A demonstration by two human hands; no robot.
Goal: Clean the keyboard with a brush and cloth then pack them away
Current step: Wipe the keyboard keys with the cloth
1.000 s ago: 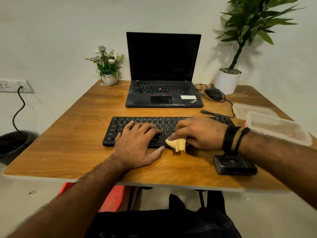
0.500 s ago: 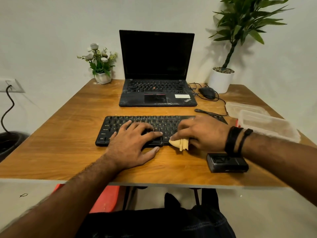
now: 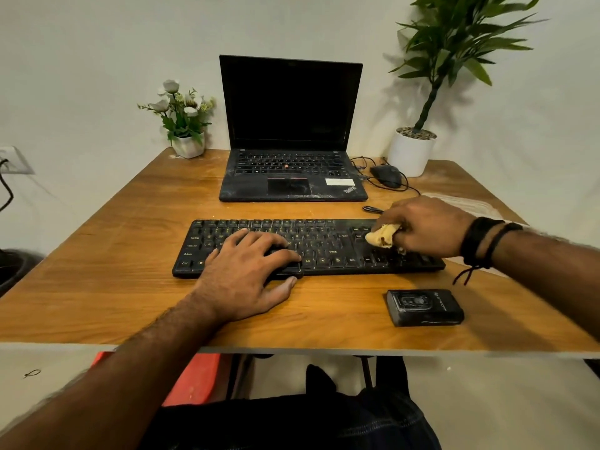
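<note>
- We see the black keyboard (image 3: 308,246) lying flat on the wooden worktop (image 3: 97,287), near its front edge and in front of the open laptop (image 3: 292,164); its long axis runs left to right, and the key legends read upright toward us.
- Our right hand (image 3: 425,227) grasps a bunched yellow cloth (image 3: 383,235) in curled fingers, and the cloth touches the keys at the right end of the keyboard.
- One second ago the cloth sat at the front edge near the middle of the keyboard, just beside our left thumb; it has since travelled to the right end and further back over the keys.
- Our left hand (image 3: 250,274) has stayed where it was: palm down, fingers straight and spread on the left-centre keys, thumb on the worktop at the front edge. It grasps nothing.
- The right wrist is bent inward, the forearm coming in from the right, with dark bands (image 3: 483,241) around the wrist.
- A small black box (image 3: 423,306) lies on the worktop just in front of the keyboard's right end, apart from it.
</note>
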